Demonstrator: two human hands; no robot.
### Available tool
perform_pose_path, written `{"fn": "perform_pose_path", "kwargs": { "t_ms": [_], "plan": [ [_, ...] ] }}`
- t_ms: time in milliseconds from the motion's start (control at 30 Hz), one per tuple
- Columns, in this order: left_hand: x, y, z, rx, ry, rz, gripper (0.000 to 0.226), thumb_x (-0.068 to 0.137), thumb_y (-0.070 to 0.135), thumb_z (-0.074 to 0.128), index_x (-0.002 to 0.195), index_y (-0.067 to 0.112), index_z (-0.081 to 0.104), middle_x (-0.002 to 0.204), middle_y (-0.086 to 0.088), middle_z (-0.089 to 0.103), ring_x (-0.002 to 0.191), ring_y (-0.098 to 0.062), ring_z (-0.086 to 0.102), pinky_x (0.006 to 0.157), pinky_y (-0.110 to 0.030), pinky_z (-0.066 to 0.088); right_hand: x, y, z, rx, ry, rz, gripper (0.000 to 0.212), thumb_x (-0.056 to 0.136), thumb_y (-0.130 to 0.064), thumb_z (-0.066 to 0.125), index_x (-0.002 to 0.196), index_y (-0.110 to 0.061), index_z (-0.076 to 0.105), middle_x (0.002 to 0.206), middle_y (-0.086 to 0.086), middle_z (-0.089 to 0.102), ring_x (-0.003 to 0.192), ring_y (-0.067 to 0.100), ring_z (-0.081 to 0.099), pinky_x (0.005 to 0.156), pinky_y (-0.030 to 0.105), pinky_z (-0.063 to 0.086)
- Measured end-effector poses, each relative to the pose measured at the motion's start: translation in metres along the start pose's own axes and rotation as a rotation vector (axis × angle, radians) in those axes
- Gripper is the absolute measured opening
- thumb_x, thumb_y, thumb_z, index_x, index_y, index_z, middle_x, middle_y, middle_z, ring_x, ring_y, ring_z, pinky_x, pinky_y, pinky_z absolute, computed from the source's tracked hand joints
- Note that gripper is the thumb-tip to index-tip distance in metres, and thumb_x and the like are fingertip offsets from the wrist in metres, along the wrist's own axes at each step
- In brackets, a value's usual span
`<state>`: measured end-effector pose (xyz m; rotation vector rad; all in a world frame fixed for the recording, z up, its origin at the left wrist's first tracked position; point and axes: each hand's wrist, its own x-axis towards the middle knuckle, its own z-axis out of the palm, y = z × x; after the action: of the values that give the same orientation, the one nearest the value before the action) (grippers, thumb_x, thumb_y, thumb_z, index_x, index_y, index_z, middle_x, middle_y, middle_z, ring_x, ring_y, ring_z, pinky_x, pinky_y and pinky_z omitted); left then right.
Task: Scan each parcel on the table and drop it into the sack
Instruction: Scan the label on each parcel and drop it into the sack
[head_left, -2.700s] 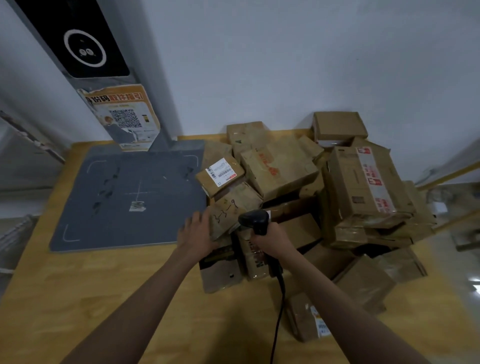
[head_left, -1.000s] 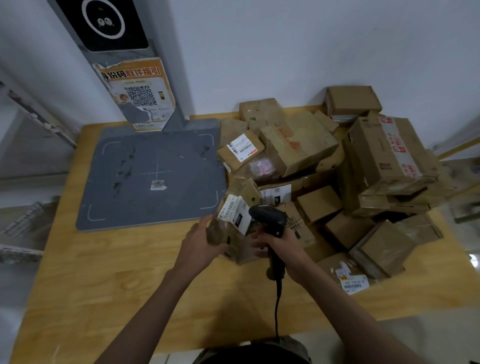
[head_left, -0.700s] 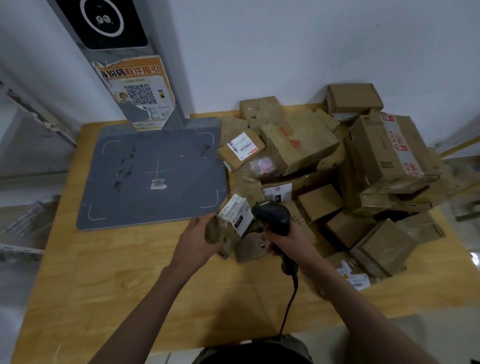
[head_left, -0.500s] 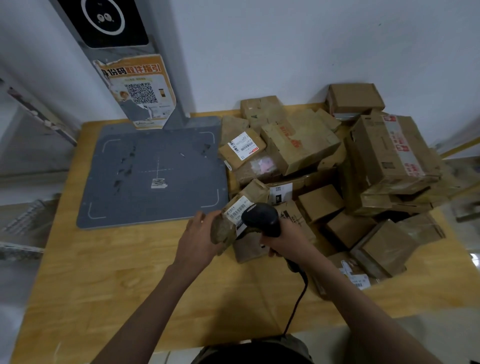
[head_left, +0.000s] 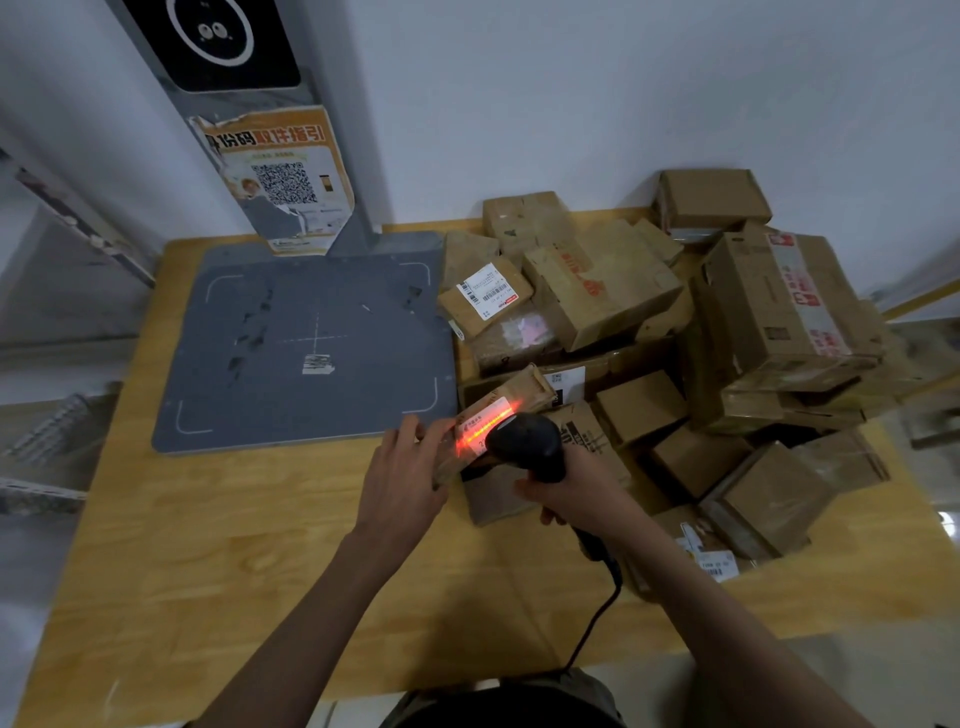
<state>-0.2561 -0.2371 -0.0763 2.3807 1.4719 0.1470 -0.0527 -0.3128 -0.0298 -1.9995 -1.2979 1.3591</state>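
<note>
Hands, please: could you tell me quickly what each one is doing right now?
Left hand: holds the small parcel.
Right hand: grips the scanner.

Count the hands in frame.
2. The left hand grips the parcel under the red scan line; the right hand grips the scanner aimed at it.

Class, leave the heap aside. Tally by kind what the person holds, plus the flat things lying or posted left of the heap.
held parcel: 1
handheld scanner: 1
grey pad: 1
QR poster: 1
Total: 4
</note>
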Motion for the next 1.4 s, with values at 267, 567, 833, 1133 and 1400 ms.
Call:
{"fn": "perform_pose_path", "kwargs": {
  "t_ms": [267, 567, 833, 1133, 1400],
  "plan": [
    [-0.003, 0.004, 0.000, 0.007, -0.011, -0.021, 0.076, 0.078, 0.023, 0.080, 0.143, 0.029, 0.040, 0.132, -0.002, 0.045, 0.118, -0.021, 0.047, 0.092, -0.032, 0.048, 0.001, 0.007, -0.001, 0.032, 0.000, 0.003, 0.019, 0.091, -0.020, 0.069, 0.109, -0.023, 0.063, 0.071, -0.006, 0.065, 0.052, -0.003, 0.062, 0.050, 0.012, 0.045],
    [-0.008, 0.000, 0.001, -0.151, -0.056, -0.133, 0.078, 0.075, 0.017, 0.079, 0.142, 0.031, 0.041, 0.126, 0.003, 0.048, 0.112, -0.021, 0.049, 0.089, -0.035, 0.049, -0.001, 0.020, -0.013, 0.173, 0.004, 0.064, 0.008, 0.093, -0.015, 0.066, 0.100, -0.013, 0.065, 0.076, 0.004, 0.069, 0.059, 0.010, 0.068, 0.057, 0.022, 0.054],
    [-0.023, 0.005, -0.002, -0.221, -0.015, -0.196, 0.080, 0.070, 0.016, 0.084, 0.140, 0.026, 0.047, 0.127, 0.005, 0.051, 0.110, -0.017, 0.056, 0.084, -0.031, 0.048, 0.005, 0.033, -0.034, 0.276, 0.166, 0.060, 0.014, 0.091, -0.013, 0.067, 0.105, -0.009, 0.066, 0.092, 0.011, 0.071, 0.084, 0.024, 0.072, 0.079, 0.042, 0.063],
    [-0.042, 0.019, -0.021, -0.201, -0.074, -0.148, 0.068, 0.065, 0.018, 0.088, 0.124, 0.025, 0.056, 0.113, 0.014, 0.049, 0.097, -0.006, 0.050, 0.072, -0.015, 0.041, 0.002, 0.040, -0.032, 0.293, 0.191, -0.080, 0.026, 0.088, -0.019, 0.071, 0.112, -0.017, 0.062, 0.095, 0.004, 0.068, 0.088, 0.017, 0.067, 0.076, 0.032, 0.054],
    [-0.059, 0.024, -0.038, -0.149, -0.090, 0.015, 0.073, 0.061, 0.018, 0.089, 0.125, 0.028, 0.054, 0.117, 0.012, 0.050, 0.100, -0.009, 0.047, 0.075, -0.023, 0.038, -0.048, 0.048, -0.015, 0.332, 0.331, -0.032, 0.013, 0.089, -0.017, 0.069, 0.100, -0.010, 0.066, 0.073, -0.004, 0.062, 0.068, 0.010, 0.058, 0.062, 0.025, 0.044]
  ]
}}
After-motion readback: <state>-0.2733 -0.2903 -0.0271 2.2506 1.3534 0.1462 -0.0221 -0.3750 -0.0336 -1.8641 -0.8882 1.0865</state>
